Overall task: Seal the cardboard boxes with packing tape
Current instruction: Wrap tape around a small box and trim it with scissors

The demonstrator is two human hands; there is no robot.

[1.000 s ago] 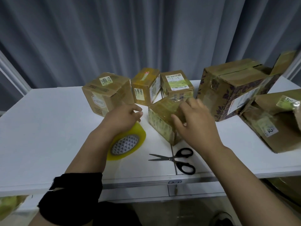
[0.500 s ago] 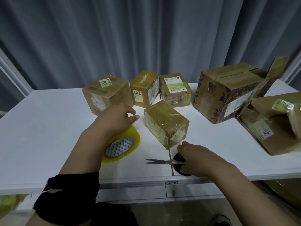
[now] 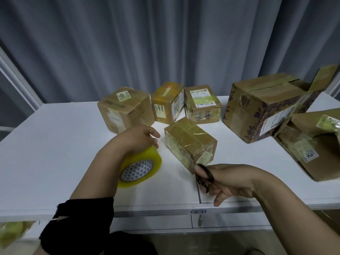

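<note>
Covering left forearm: black sleeve (image 3: 81,218), nearest the camera.
Drawer (image 3: 152,220): under the table's front edge, small tag reading "22" above it.
Right hand (image 3: 233,179): over the near table edge, thumb and fingers hooked through the black handles of the scissors (image 3: 205,176), little finger pointing down; blades hidden, cannot tell if parted.
Tape roll (image 3: 140,168): yellowish clear, tilted on its edge on the white table (image 3: 46,153), core with triangle pattern facing the camera, left of the scissors.
Left hand (image 3: 139,137): on top of the roll, fingers curled over its far rim.
Small box (image 3: 189,142): taped all over, lying at an angle, near corner just beyond the right hand, right of the roll.
Three boxes (image 3: 167,102): in a row behind, close together, shipping labels on top.
Large box (image 3: 266,105): right rear, purple print, tape across the top, one flap standing up at its far end.
Box marked 2 (image 3: 312,144): far right, touching the large box; cannot tell if sealed.
Curtain (image 3: 165,43): grey, pleated, behind the table.
</note>
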